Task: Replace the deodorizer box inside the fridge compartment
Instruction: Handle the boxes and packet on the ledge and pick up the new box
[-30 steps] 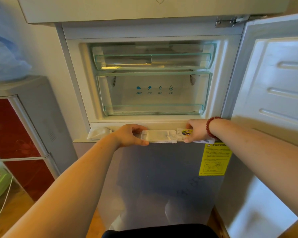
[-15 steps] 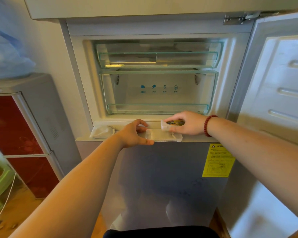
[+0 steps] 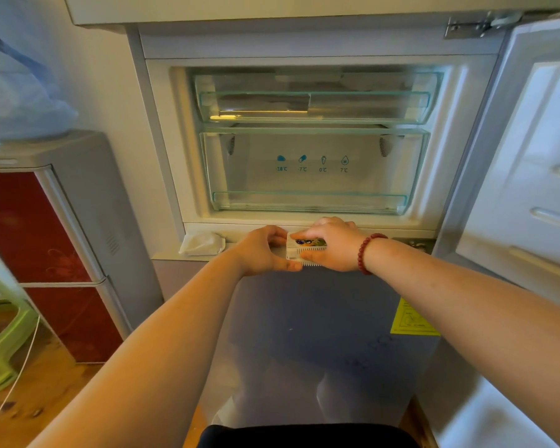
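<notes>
**Closing up the box at the fridge ledge**

Gripping from both ends now: the left hand [image 3: 265, 250] curls fingers and thumb around the left end of the small white slotted plastic deodorizer box [image 3: 304, 250], while the right hand [image 3: 332, 245], red bead bracelet [image 3: 369, 252] at the wrist, clamps down over its top and right side. The box sits on the white ledge [image 3: 401, 232] at the front edge of the open compartment, just below the clear lower drawer [image 3: 307, 176]. Off toward the ledge's left end lies a crumpled white pouch [image 3: 202, 243], clear of both hands.

By my read, the halves are being pushed together. Best done squarely: keep the ends level, press evenly, and stay steady on the ledge so nothing slips off its front edge. Whether it has fully seated, I cannot tell; the hands cover the seam.
</notes>
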Tool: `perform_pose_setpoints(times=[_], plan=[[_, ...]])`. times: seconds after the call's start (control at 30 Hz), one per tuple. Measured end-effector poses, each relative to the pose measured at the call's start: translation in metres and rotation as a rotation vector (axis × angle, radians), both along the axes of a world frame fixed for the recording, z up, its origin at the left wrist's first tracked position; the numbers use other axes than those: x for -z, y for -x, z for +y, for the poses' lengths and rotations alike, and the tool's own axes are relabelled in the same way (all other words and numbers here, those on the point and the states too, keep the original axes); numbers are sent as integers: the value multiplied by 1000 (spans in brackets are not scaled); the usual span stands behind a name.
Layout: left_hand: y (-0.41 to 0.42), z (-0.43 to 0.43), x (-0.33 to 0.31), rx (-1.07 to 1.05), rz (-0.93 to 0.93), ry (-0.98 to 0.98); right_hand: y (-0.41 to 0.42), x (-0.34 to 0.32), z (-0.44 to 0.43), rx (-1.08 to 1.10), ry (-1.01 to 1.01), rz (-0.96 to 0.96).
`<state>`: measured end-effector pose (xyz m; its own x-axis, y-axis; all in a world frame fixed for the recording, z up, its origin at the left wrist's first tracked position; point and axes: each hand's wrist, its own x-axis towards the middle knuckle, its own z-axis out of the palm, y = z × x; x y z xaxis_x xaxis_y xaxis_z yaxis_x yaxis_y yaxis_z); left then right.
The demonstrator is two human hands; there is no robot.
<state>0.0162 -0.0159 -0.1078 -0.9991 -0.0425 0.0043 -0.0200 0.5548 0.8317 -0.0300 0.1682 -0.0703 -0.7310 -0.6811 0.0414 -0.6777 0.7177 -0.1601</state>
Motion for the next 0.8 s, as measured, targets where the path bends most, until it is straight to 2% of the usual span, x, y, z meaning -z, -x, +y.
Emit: perform_pose_setpoints(times=[0.8], plan=[[-2, 2, -1, 8, 12, -11, -7, 3, 3, -17, 74, -19]])
